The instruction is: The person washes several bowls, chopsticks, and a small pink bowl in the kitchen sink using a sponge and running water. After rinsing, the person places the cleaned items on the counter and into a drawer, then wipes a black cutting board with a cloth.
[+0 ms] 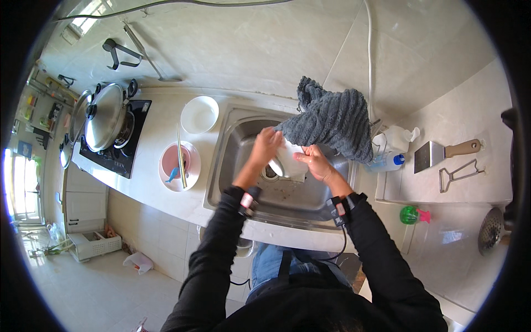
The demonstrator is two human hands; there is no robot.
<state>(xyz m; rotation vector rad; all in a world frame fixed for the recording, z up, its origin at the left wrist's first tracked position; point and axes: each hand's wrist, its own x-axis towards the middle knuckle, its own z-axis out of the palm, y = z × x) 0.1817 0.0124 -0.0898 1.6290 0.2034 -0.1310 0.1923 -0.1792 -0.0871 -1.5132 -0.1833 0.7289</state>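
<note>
Both hands are over the metal sink [217,182]. My right hand [316,163] is closed on the edge of a thin white thing [293,153]; whether it is a cloth or a dish I cannot make out. On the other side of it, my left hand [266,147] has its fingers curled together, and what they grip is hidden. Beside the white thing shows a shiny, rounded metal piece [276,167], perhaps part of a spoon. A dark grey ribbed towel [337,119] hangs bunched just behind my hands.
Left of the sink stand a white bowl [199,114] and a stack with a pink bowl [168,160], chopsticks [180,155] and a blue item. Further left is a hob with a lidded pan [105,116]. A blue-capped bottle [387,161] and green spray bottle [410,214] are at right.
</note>
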